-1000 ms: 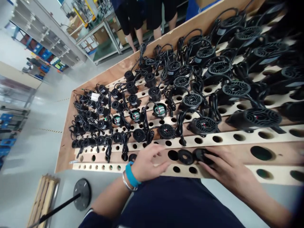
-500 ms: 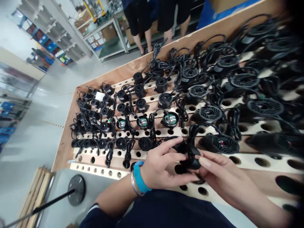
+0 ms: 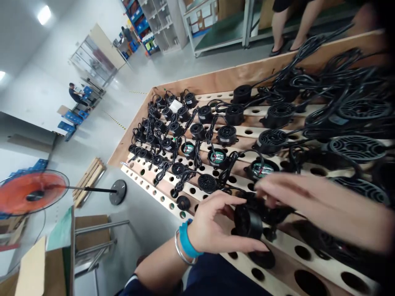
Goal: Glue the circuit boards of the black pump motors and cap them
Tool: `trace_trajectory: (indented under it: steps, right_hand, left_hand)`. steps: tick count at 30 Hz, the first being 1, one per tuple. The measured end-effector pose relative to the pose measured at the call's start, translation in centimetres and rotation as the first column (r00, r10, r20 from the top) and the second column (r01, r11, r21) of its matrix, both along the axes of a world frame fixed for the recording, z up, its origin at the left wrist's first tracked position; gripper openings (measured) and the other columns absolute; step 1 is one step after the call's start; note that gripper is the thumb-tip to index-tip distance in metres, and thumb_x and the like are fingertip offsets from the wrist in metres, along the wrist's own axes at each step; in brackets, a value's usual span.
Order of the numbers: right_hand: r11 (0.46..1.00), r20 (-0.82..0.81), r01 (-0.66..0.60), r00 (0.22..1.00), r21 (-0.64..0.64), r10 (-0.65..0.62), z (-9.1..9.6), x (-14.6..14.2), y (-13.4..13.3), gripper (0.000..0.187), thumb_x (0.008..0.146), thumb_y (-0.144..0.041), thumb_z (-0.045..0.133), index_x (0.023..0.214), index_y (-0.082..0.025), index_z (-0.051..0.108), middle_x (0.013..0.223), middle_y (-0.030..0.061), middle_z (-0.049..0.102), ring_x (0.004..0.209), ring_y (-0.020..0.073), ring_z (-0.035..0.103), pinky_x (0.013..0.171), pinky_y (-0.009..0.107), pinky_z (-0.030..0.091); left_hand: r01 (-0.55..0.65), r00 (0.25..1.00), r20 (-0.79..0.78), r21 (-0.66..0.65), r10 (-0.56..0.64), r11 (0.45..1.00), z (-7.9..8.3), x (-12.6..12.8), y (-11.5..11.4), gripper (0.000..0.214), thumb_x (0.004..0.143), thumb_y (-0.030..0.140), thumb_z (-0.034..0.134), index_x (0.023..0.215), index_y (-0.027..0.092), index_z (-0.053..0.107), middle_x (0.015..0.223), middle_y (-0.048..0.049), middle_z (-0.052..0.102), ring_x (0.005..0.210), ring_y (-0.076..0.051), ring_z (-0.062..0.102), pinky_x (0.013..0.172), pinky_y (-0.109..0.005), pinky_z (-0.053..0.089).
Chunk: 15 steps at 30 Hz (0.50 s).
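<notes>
My left hand, with a blue band and a silver bangle at the wrist, curls its thumb and fingers around a black round motor-like housing standing on edge. Below the thumb lies another dark round part, partly hidden. My right hand is smeared by motion just beyond the housing; its fingers bend down over dark parts and what they touch is unclear. Behind it, a round unit with an exposed green circuit board sits in the wooden rack. A small black ring-shaped part rests left of my left hand.
Rows of black vented units with bundled cables fill wooden strips with round holes. A wooden side wall borders the rack. A fan stands on the left, its base on the floor. Another person's legs show beyond.
The view has swung left. My right hand has come off the housing's right side and moved up and away, while my left hand stays around the housing.
</notes>
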State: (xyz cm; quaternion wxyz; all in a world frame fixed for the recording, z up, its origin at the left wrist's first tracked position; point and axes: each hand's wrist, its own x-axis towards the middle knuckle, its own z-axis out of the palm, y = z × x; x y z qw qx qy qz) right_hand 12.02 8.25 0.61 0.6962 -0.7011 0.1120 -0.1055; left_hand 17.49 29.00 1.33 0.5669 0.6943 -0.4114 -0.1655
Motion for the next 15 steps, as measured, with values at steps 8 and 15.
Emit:
trace_trajectory:
  steps: [8, 15]
  right_hand:
    - [0.821, -0.310, -0.291, 0.939, -0.492, 0.147, -3.7, 13.0, -7.7, 0.030, 0.071, -0.030, 0.062, 0.052, -0.007, 0.064, 0.033, -0.0111, 0.036, 0.027, -0.0046, 0.021, 0.043, 0.015, 0.015]
    - [0.752, -0.522, -0.473, 0.828, -0.459, 0.202, -3.3, 12.8, -7.6, 0.018, 0.071, -0.012, 0.067, 0.053, -0.013, 0.067, 0.038, -0.0057, 0.043, 0.040, 0.0047, 0.045, 0.049, 0.019, 0.033]
  left_hand:
    - [-0.024, 0.999, -0.026, 0.105, 0.027, 0.994, 0.0, -3.1, 1.4, 0.064, 0.065, 0.046, 0.084, 0.120, 0.019, 0.062, 0.092, -0.0087, 0.060, 0.073, -0.014, 0.056, 0.057, -0.023, 0.051]
    - [-0.021, 0.923, -0.373, 0.190, 0.092, 0.982, -1.0, -4.9, 1.9, 0.064, 0.064, 0.034, 0.086, 0.119, 0.017, 0.057, 0.090, -0.0073, 0.064, 0.066, -0.012, 0.058, 0.061, -0.023, 0.051]
